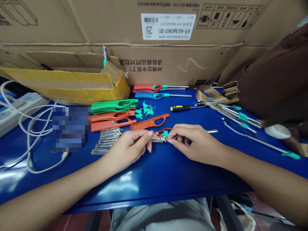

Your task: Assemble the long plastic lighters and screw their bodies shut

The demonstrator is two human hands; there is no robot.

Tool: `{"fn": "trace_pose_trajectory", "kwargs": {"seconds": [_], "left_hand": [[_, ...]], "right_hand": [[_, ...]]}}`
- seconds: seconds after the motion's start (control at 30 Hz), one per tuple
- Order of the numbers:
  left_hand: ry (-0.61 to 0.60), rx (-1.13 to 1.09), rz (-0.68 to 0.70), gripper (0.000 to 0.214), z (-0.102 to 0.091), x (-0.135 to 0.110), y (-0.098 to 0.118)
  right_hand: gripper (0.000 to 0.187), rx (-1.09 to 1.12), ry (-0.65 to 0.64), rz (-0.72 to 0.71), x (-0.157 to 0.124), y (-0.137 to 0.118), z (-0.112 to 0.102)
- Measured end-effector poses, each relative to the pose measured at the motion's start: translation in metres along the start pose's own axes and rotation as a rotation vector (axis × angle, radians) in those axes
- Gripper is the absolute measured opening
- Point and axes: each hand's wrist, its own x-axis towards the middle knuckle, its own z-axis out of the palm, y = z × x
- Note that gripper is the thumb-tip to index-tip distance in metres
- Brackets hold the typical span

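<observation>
My left hand and my right hand meet over the blue table, both pinching a small clear lighter cartridge between fingertips. Just behind it lies an orange lighter half-shell with a teal trigger and a metal tube sticking out to the right. Another open orange shell lies behind that. A row of several clear cartridges lies left of my left hand.
Green and orange shells are stacked at left, teal triggers beside them. Finished red and blue lighters lie at the back, with a yellow-handled screwdriver, metal tubes, a yellow carton, white cables and a brown bag.
</observation>
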Motion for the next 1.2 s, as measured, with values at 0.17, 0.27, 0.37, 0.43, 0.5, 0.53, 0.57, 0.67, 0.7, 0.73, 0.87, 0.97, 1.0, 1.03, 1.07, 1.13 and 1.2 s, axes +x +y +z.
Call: {"fn": "trace_pose_trajectory", "kwargs": {"seconds": [0.17, 0.27, 0.37, 0.43, 0.5, 0.53, 0.57, 0.67, 0.7, 0.73, 0.87, 0.97, 1.0, 1.03, 1.07, 1.13, 1.2], "left_hand": [[-0.013, 0.002, -0.015, 0.048, 0.0013, -0.0001, 0.0003], [-0.018, 0.004, -0.016, 0.049, 0.0010, -0.0003, 0.0004], [-0.024, 0.015, -0.008, 0.049, 0.0008, -0.0005, 0.0011], [-0.026, 0.028, 0.002, 0.049, 0.0011, -0.0004, 0.0020], [-0.027, 0.036, 0.009, 0.049, 0.0016, -0.0003, 0.0026], [-0.028, 0.039, 0.009, 0.049, 0.0019, -0.0002, 0.0027], [-0.029, 0.041, 0.010, 0.049, 0.0022, -0.0001, 0.0026], [-0.033, 0.041, 0.012, 0.050, 0.0024, 0.0004, 0.0011], [-0.034, 0.043, 0.012, 0.050, 0.0024, 0.0005, 0.0003], [-0.036, 0.047, 0.013, 0.050, 0.0024, 0.0006, -0.0004], [-0.039, 0.071, 0.020, 0.052, 0.0022, 0.0005, -0.0029], [-0.038, 0.082, 0.019, 0.052, 0.0023, 0.0000, -0.0041], [-0.038, 0.082, 0.018, 0.052, 0.0024, -0.0001, -0.0045], [-0.039, 0.082, 0.018, 0.052, 0.0025, -0.0002, -0.0049], [-0.041, 0.081, 0.017, 0.052, 0.0027, -0.0003, -0.0053], [-0.046, 0.074, 0.016, 0.052, 0.0032, -0.0004, -0.0057], [-0.050, 0.065, 0.015, 0.053, 0.0038, -0.0004, -0.0058]], "right_hand": [[0.011, -0.058, -0.032, -0.058, -0.0016, 0.0015, 0.0015], [0.011, -0.074, -0.042, -0.077, -0.0019, 0.0028, 0.0021], [0.013, -0.097, -0.061, -0.086, -0.0026, 0.0040, 0.0017], [0.015, -0.132, -0.083, -0.093, -0.0033, 0.0047, 0.0016], [0.017, -0.162, -0.100, -0.099, -0.0040, 0.0051, 0.0019], [0.017, -0.172, -0.106, -0.099, -0.0042, 0.0052, 0.0022], [0.017, -0.180, -0.105, -0.100, -0.0044, 0.0053, 0.0026], [0.018, -0.195, -0.100, -0.112, -0.0044, 0.0057, 0.0038], [0.018, -0.199, -0.099, -0.117, -0.0043, 0.0058, 0.0041], [0.019, -0.202, -0.098, -0.121, -0.0042, 0.0060, 0.0043], [0.020, -0.214, -0.105, -0.134, -0.0040, 0.0065, 0.0042], [0.020, -0.222, -0.110, -0.137, -0.0041, 0.0069, 0.0041], [0.020, -0.222, -0.114, -0.134, -0.0042, 0.0072, 0.0042], [0.020, -0.221, -0.119, -0.132, -0.0043, 0.0074, 0.0044], [0.020, -0.220, -0.124, -0.132, -0.0044, 0.0078, 0.0047], [0.019, -0.219, -0.128, -0.138, -0.0047, 0.0087, 0.0052], [0.019, -0.221, -0.123, -0.150, -0.0049, 0.0096, 0.0057]]}}
